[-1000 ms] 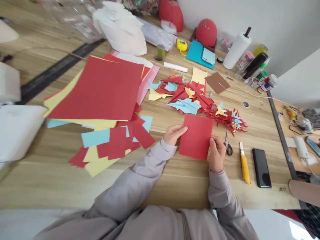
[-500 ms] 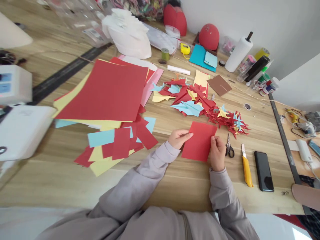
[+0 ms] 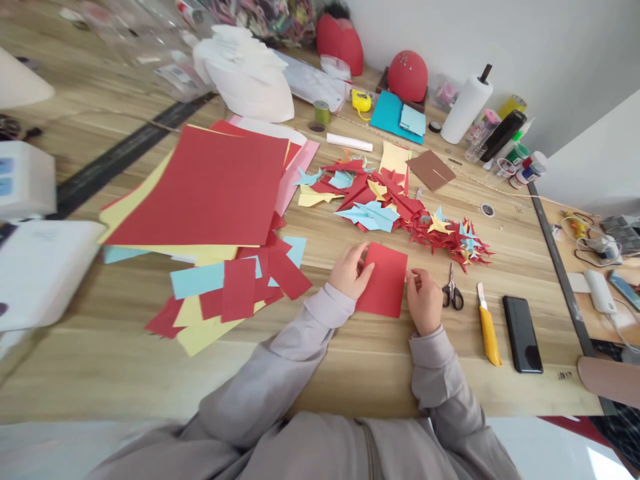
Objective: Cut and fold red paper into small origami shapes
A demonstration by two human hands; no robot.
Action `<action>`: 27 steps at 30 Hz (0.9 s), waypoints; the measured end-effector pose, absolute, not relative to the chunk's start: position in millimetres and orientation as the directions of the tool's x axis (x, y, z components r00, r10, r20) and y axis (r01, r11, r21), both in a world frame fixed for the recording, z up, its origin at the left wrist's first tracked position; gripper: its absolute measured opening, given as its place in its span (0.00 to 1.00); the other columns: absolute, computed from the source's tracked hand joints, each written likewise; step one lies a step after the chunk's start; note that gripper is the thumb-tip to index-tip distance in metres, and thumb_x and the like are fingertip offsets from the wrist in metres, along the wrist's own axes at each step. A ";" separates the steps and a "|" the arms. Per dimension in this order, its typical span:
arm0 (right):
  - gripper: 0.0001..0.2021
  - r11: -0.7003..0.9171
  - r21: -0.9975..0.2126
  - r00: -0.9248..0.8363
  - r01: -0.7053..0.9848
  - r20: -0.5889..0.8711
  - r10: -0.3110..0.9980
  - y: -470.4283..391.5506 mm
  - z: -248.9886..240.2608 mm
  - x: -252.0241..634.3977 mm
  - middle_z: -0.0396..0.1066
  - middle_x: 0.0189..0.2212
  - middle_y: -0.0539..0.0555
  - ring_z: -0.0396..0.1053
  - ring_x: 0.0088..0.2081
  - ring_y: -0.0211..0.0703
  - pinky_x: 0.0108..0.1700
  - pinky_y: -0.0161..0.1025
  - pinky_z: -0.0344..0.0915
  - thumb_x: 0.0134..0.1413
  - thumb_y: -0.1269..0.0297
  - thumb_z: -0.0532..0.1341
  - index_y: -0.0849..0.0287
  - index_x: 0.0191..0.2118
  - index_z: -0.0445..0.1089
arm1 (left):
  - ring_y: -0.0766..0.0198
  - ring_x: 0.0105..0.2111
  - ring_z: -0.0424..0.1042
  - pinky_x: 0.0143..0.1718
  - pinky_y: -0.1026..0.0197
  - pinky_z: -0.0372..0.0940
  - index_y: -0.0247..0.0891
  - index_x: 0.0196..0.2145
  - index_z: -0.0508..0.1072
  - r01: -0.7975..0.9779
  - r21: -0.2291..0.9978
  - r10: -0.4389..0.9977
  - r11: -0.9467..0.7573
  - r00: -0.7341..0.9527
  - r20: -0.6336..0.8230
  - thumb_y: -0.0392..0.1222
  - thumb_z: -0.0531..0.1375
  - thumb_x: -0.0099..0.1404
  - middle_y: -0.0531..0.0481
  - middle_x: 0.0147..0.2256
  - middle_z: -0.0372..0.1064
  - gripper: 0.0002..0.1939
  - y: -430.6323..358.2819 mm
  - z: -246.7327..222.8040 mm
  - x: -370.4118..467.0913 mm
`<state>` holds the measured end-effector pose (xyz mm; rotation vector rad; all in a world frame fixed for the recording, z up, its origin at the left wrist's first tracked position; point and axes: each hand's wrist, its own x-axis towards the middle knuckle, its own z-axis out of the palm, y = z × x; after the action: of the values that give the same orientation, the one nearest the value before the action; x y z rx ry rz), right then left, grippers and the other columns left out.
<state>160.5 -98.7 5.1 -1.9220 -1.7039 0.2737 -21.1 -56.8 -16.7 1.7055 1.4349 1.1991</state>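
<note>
Between my hands is a red sheet of paper [image 3: 384, 287], nearly square and slightly tilted. My left hand [image 3: 351, 272] grips its left side, with the thumb over the face and the fingers curled at the upper left edge. My right hand [image 3: 424, 300] is closed, its fingertips right at the sheet's right edge; whether they touch it I cannot tell. Beyond the sheet lies a heap of folded paper pieces [image 3: 373, 217] in red, blue and yellow. Black-handled scissors [image 3: 453, 295] rest just right of my right hand.
A yellow utility knife [image 3: 490, 337] and a black phone [image 3: 523, 333] lie to the right. Large red sheets [image 3: 200, 190] and cut paper strips [image 3: 239, 288] cover the left. At the back stand a white roll [image 3: 467, 110], bottles, a yellow tape measure [image 3: 361, 101] and a red dome [image 3: 408, 77].
My right thumb has come off the sheet's face and that hand now sits at its edge. My left hand has curled further around its side. The view has shifted slightly.
</note>
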 end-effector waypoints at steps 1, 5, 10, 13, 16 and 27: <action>0.14 -0.026 -0.498 0.157 0.867 0.224 0.962 -98.9 5.4 161.3 0.75 0.29 0.55 0.70 0.28 0.39 0.32 0.34 0.60 0.61 0.60 0.52 0.63 0.41 0.71 | 0.58 0.38 0.70 0.44 0.51 0.67 0.32 0.52 0.66 0.536 0.792 0.940 -0.294 0.009 0.342 0.41 0.55 0.61 0.37 0.47 0.68 0.22 -59.9 -11.9 -22.3; 0.15 0.058 -0.345 0.039 0.937 0.266 0.963 -104.6 10.1 162.5 0.73 0.35 0.58 0.69 0.34 0.41 0.37 0.36 0.61 0.61 0.68 0.49 0.63 0.44 0.71 | 0.51 0.50 0.66 0.53 0.48 0.63 0.30 0.45 0.72 0.706 0.466 0.835 -0.533 0.350 0.425 0.36 0.52 0.64 0.35 0.48 0.67 0.15 -84.2 3.8 -17.4; 0.18 0.127 -0.093 -0.109 0.988 0.180 0.978 -122.5 15.6 155.1 0.69 0.41 0.61 0.63 0.41 0.48 0.42 0.41 0.60 0.57 0.75 0.52 0.61 0.52 0.68 | 0.48 0.59 0.57 0.60 0.47 0.54 0.29 0.53 0.68 0.659 0.349 0.743 -0.667 0.623 0.244 0.43 0.55 0.64 0.37 0.58 0.61 0.21 -123.1 -4.1 6.8; 0.19 0.125 0.026 -0.127 0.992 0.132 0.983 -129.9 16.7 148.6 0.65 0.47 0.62 0.60 0.44 0.51 0.41 0.43 0.59 0.58 0.72 0.53 0.59 0.55 0.65 | 0.45 0.62 0.51 0.61 0.45 0.50 0.33 0.57 0.65 0.659 0.343 0.732 -0.670 0.663 0.155 0.49 0.57 0.63 0.40 0.60 0.57 0.27 -133.0 -11.3 13.3; 0.19 0.097 0.091 -0.106 0.991 0.104 0.989 -129.0 17.7 143.3 0.64 0.46 0.62 0.59 0.42 0.52 0.39 0.44 0.59 0.60 0.70 0.52 0.59 0.56 0.63 | 0.45 0.63 0.49 0.62 0.45 0.48 0.34 0.58 0.64 0.658 0.333 0.723 -0.675 0.680 0.122 0.51 0.56 0.63 0.41 0.61 0.56 0.29 -133.2 -12.4 12.2; 0.18 0.036 0.188 -0.055 0.981 0.095 0.994 -97.9 22.2 144.7 0.65 0.40 0.62 0.60 0.39 0.51 0.37 0.44 0.56 0.61 0.70 0.49 0.60 0.55 0.63 | 0.42 0.61 0.50 0.61 0.45 0.47 0.34 0.56 0.67 0.649 0.337 0.718 -0.682 0.681 0.141 0.53 0.53 0.64 0.44 0.59 0.60 0.28 -134.1 -7.6 12.0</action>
<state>144.7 -97.9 22.2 -2.2009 -2.3050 -0.3246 12.0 -134.1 -7.6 2.6358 1.0945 0.3835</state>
